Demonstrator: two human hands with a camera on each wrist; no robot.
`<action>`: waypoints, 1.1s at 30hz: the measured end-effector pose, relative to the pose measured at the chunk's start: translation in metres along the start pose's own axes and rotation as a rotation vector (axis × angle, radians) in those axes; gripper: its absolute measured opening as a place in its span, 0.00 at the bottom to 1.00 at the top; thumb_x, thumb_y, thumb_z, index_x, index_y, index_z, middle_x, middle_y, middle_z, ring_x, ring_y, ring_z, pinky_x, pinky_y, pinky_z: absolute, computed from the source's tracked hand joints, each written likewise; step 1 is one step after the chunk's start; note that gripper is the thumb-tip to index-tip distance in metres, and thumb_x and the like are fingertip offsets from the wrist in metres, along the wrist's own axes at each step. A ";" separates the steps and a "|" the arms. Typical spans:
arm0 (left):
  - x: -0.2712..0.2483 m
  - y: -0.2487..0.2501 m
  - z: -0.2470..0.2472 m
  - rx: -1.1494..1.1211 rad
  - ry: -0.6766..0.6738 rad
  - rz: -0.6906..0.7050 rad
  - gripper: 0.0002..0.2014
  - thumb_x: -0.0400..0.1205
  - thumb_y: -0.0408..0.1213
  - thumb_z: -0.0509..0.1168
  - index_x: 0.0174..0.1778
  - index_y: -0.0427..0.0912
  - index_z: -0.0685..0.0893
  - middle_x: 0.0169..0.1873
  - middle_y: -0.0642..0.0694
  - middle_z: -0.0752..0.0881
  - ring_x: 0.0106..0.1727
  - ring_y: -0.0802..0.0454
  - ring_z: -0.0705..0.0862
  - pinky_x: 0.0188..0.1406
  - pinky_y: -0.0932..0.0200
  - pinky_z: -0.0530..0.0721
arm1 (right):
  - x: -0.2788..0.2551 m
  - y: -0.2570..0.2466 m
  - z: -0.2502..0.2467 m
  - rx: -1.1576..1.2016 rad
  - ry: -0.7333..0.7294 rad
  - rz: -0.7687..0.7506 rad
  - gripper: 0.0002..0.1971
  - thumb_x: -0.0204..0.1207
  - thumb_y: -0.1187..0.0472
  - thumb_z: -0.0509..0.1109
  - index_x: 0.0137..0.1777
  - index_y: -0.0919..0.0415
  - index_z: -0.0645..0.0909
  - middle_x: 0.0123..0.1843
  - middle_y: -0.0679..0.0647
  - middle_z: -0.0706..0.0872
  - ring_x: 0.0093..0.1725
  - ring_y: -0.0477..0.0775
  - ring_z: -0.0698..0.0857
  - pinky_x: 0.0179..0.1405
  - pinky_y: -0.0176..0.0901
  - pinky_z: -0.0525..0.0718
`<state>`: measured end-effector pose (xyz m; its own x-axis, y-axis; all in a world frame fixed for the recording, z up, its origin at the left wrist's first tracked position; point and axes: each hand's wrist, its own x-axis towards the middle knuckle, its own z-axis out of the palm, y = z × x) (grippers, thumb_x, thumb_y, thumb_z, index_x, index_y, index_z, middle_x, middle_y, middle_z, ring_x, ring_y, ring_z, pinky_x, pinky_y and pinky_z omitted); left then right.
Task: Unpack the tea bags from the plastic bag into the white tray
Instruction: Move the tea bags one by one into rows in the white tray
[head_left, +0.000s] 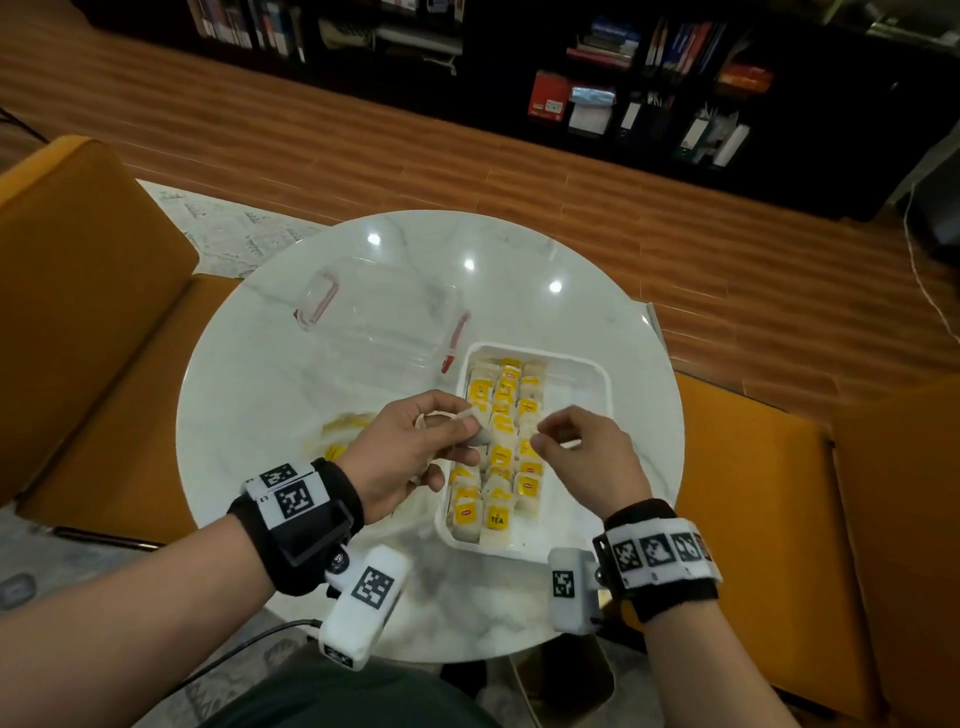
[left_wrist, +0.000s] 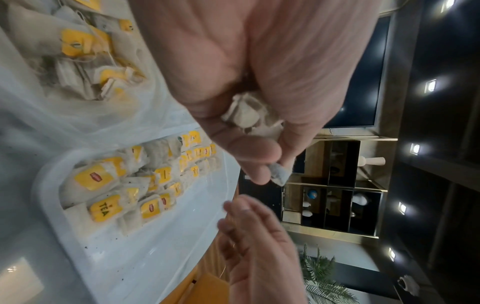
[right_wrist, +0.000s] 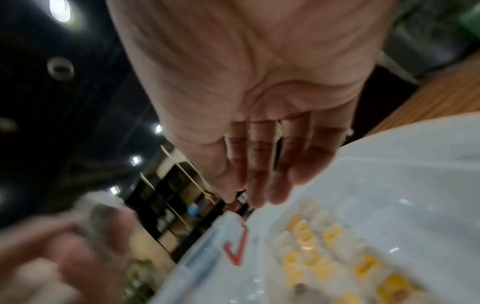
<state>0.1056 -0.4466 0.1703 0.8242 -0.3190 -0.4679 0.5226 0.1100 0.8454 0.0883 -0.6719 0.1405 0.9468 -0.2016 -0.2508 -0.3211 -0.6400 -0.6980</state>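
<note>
The white tray (head_left: 602, 376) sits on the table's right half, with several yellow-tagged tea bags (head_left: 501, 457) in rows inside it. My left hand (head_left: 470, 431) hovers over the tray's left edge and grips a small bunch of tea bags (left_wrist: 246, 115) in its curled fingers, one bag's corner (left_wrist: 279, 174) pinched at the thumb. My right hand (head_left: 545, 434) hangs over the tray's middle, close to the left, with relaxed fingers (right_wrist: 259, 164) holding nothing. The clear plastic bag (left_wrist: 85, 61), with more tea bags in it, lies left of the tray, partly hidden by my left wrist.
A clear lid with red clips (head_left: 379, 312) lies on the round white marble table (head_left: 519, 260) behind the tray. Orange chairs (head_left: 78, 312) flank the table. Dark bookshelves stand beyond a wooden floor.
</note>
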 end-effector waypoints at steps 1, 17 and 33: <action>0.001 0.000 0.003 0.009 0.000 0.018 0.05 0.84 0.34 0.71 0.54 0.39 0.84 0.48 0.38 0.93 0.39 0.50 0.90 0.15 0.65 0.71 | -0.012 -0.011 -0.005 0.172 -0.013 -0.058 0.04 0.78 0.54 0.79 0.49 0.48 0.87 0.44 0.44 0.91 0.45 0.46 0.90 0.49 0.48 0.89; 0.005 0.001 0.045 0.267 -0.143 0.188 0.11 0.83 0.42 0.73 0.50 0.37 0.92 0.41 0.40 0.92 0.35 0.50 0.87 0.16 0.64 0.70 | -0.059 -0.024 -0.030 0.524 0.013 -0.181 0.12 0.74 0.59 0.83 0.56 0.49 0.91 0.45 0.52 0.90 0.42 0.55 0.90 0.45 0.49 0.89; 0.015 -0.001 0.055 0.194 -0.091 0.234 0.15 0.75 0.34 0.80 0.56 0.41 0.88 0.41 0.45 0.88 0.30 0.53 0.82 0.15 0.65 0.65 | -0.057 -0.004 -0.035 0.621 0.024 -0.079 0.04 0.76 0.69 0.77 0.44 0.60 0.87 0.40 0.62 0.92 0.40 0.57 0.91 0.44 0.49 0.89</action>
<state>0.1047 -0.5035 0.1765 0.8896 -0.3901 -0.2376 0.2626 0.0112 0.9648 0.0362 -0.6840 0.1811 0.9660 -0.1925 -0.1727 -0.1953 -0.1052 -0.9751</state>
